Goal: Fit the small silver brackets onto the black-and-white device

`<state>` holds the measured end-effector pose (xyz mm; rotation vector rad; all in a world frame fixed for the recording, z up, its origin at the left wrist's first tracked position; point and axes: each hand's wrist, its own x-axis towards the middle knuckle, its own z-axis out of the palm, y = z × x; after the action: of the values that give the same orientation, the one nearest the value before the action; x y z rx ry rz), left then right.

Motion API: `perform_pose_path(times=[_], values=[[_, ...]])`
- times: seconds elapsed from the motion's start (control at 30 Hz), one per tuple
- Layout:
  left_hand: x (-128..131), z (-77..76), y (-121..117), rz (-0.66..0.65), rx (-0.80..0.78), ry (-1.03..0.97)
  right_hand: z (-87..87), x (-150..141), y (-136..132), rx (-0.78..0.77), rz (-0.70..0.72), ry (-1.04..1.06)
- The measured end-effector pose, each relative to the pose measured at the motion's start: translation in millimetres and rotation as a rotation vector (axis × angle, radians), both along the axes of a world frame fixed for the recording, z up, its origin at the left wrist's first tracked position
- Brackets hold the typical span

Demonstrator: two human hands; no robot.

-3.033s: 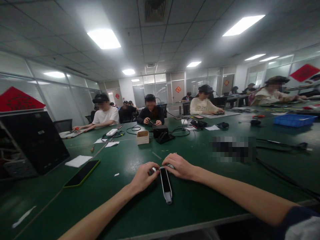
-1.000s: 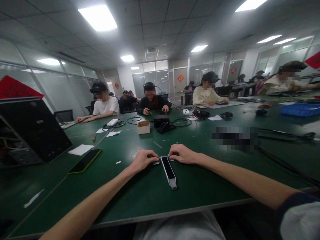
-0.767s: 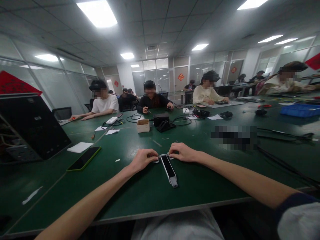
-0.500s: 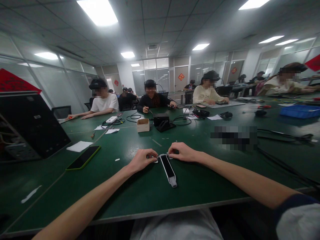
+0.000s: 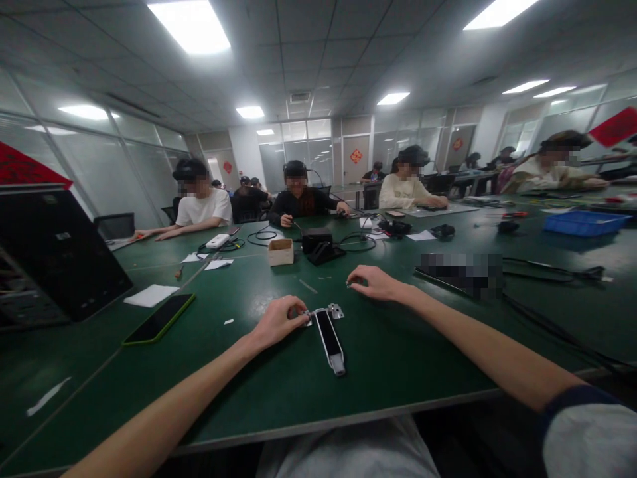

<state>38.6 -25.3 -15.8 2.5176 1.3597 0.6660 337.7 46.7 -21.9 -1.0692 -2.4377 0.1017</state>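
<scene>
On the green table lies a long, narrow device (image 5: 328, 338) with a black face and a pale rim, its grey end toward me. A perforated metal bracket (image 5: 337, 311) sits at its far right corner. My left hand (image 5: 281, 320) is closed in a pinch on a similar metal bracket (image 5: 308, 322) at the far left corner, mostly covered by the fingers. Beyond the device and to its right, my right hand (image 5: 374, 283) is raised off it. Its thumb and finger pinch a small shiny metal piece (image 5: 348, 285), too small to name.
Left of me lie a phone (image 5: 162, 320) and a white paper (image 5: 150, 295) by a black computer case (image 5: 60, 249). Ahead stand a small cardboard box (image 5: 281, 253) and a black device (image 5: 318, 244) with cables. A blue tray (image 5: 584, 224) is far right; several people sit opposite.
My right hand has left the right-hand bracket and moved up and away, uncovering it. The left hand stays on its bracket. The whole view has shifted slightly.
</scene>
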Motion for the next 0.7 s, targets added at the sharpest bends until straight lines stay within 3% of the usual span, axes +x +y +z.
perform_pose_path(times=[0.27, 0.7], values=[[2, 0.5, -3, -0.026, -0.002, 0.017, -20.0, -3, 12, -0.034, -0.139, -0.115], [2, -3.1, 0, -0.04, 0.005, 0.002, -8.1, -20, 3, -0.007, -0.179, -0.083]])
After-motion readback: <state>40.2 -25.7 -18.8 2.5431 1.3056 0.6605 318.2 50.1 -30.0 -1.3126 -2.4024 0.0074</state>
